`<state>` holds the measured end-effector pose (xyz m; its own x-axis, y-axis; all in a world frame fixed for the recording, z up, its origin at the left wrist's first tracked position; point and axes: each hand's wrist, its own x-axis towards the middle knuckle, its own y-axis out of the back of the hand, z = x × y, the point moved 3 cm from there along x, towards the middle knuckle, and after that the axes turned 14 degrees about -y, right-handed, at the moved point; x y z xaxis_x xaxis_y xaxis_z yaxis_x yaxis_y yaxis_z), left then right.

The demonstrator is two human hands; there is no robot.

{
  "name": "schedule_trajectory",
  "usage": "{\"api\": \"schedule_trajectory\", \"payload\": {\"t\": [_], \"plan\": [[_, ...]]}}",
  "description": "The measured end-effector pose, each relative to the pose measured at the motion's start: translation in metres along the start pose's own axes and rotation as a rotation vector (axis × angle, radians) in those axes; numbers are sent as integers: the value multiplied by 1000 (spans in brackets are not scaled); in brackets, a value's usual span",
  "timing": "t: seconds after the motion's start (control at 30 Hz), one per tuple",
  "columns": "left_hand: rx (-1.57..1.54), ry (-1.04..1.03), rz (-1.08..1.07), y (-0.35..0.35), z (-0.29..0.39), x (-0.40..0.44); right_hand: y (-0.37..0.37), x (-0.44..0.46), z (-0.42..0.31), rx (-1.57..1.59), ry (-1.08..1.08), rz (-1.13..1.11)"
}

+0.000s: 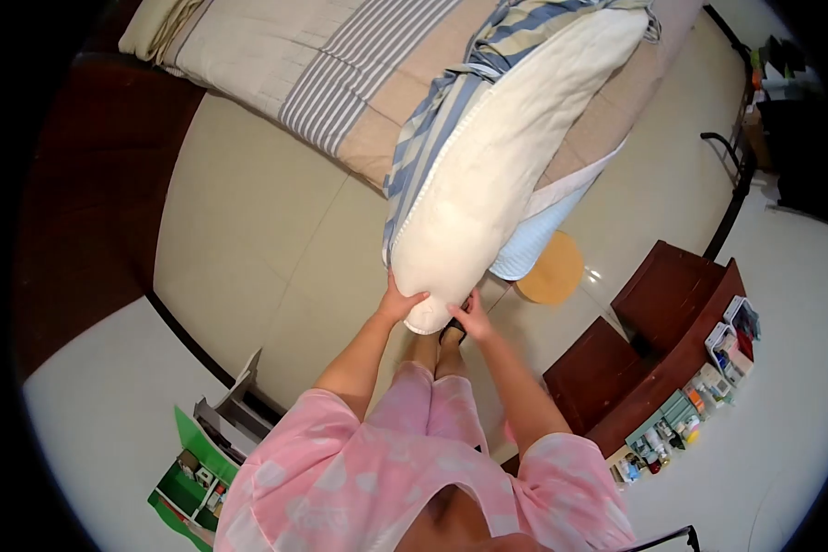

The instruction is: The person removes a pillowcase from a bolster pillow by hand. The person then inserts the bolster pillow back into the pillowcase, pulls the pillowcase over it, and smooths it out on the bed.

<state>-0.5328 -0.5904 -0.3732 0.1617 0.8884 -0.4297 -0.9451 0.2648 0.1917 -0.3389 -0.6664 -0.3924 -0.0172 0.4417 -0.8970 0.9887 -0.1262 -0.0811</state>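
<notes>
1. Your left hand (401, 300) grips the near end of the cream padded quilt (488, 175) at its left edge, the thumb on top.
2. Your right hand (472, 319) holds this same end at the right edge, also with the thumb on top.
3. The quilt extends from your two hands, over the floor (248, 184), up onto the bed (248, 46).
4. To its right, a light blue cloth (535, 241) partly covers your view of the round yellow stool (557, 269).
5. A blue striped cloth (428, 138) lies along the quilt's left side.
</notes>
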Motion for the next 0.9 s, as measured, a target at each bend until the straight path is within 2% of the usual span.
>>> {"api": "schedule_trajectory", "payload": {"t": [0.03,0.1,0.2,0.27,0.37,0.43,0.5,0.6,0.73,0.77,0.9], "plan": [[-65,31,-24,-6,1,4,-10,-2,-1,-30,32,-39],[-152,113,-33,-14,11,0,-18,-29,-24,101,-54,-134],[-194,197,-18,-20,63,-17,-15,-55,-43,193,-55,-210],[-179,176,-46,-20,100,-28,-8,-76,-48,229,-3,-262],[-229,108,-76,-15,166,-31,3,-124,-56,184,121,-205],[-322,118,-53,-16,208,-24,13,-171,-88,-49,301,-169],[-421,184,-75,-18,258,-12,22,-206,-114,-288,465,-72],[-517,304,-116,-27,305,21,32,-260,-167,-603,688,187],[-461,299,-251,-37,374,56,40,-298,-218,-700,918,311],[-390,300,-303,-39,387,65,39,-307,-230,-728,896,343],[-439,261,-413,-49,421,99,36,-301,-264,-825,1061,716]]}}
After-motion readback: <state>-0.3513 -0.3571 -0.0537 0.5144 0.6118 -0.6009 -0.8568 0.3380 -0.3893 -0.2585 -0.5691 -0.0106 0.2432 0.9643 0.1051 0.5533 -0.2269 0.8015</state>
